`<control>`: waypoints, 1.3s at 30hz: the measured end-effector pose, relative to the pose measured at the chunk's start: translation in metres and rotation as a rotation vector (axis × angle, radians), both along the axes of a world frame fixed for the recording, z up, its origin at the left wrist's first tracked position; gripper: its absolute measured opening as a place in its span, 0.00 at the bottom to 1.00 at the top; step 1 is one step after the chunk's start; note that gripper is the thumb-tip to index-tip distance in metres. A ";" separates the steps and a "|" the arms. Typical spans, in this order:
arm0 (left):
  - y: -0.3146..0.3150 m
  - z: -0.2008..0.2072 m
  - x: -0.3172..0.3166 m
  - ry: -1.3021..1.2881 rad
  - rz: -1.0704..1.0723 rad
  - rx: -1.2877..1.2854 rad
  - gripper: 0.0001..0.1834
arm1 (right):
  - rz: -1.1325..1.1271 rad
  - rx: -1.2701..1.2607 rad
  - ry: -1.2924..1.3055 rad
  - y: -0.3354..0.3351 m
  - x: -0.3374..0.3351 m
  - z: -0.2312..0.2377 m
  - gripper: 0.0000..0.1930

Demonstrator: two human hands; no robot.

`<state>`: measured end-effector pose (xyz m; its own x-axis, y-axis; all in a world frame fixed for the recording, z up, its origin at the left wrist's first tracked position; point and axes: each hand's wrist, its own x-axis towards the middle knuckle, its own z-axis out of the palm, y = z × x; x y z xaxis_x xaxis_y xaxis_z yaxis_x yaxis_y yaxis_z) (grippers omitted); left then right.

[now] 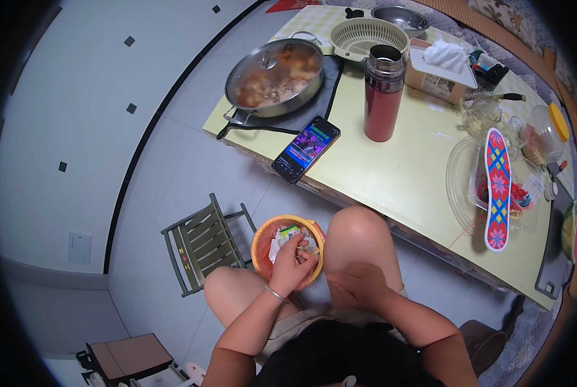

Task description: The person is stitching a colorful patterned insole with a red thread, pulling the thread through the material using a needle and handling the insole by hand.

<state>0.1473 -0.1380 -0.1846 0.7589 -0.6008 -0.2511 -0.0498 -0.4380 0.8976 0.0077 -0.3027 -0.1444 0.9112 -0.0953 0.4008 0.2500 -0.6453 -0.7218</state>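
My left hand (293, 263) is over an orange waste bin (257, 253) that stands between my knees. Its fingers are drawn together at the tips; what they hold, if anything, is too small to make out. Paper scraps and wrappers (288, 233) fill the bin's inside, one of them green and yellow. My right hand (361, 285) lies against my right thigh with its fingers bent and pressed together. Whether something is in those fingers is hidden. On the table (340, 174), a lit phone (306, 149) rests at the near edge, beyond the bin.
A lidded pan (274, 77) of food sits on a dark mat. Behind a red thermos (384, 100) stand a colander (369, 39) and tissue box (440, 74). An embroidered insole (498, 190) lies over a clear tray at right. A folding stool (205, 242) stands left of the bin.
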 end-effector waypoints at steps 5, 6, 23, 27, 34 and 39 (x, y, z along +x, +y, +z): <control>-0.014 0.009 -0.008 -0.084 -0.081 0.016 0.29 | -0.023 0.030 -0.056 -0.003 -0.002 -0.004 0.08; -0.014 0.007 -0.009 -0.106 -0.102 0.025 0.27 | -0.025 0.026 -0.055 -0.003 -0.002 -0.004 0.08; -0.022 0.004 -0.019 -0.184 -0.569 0.607 0.15 | 0.000 0.085 -0.050 0.006 -0.019 0.007 0.06; -0.016 -0.079 -0.029 -0.294 -1.012 0.655 0.17 | 0.102 0.114 -0.008 0.008 -0.027 0.017 0.08; -0.007 -0.121 -0.054 -0.145 -1.279 0.966 0.19 | 0.868 0.507 0.204 -0.034 -0.063 0.154 0.07; -0.007 -0.177 -0.051 -0.155 -1.356 1.108 0.19 | 1.270 0.677 -0.059 -0.033 -0.154 0.245 0.06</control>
<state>0.0967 -0.1449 -0.3614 -0.0324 -0.3838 -0.9228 -0.9127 -0.3649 0.1838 -0.1467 -0.3353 0.1003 0.5064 0.5692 0.6477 0.4246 0.4891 -0.7619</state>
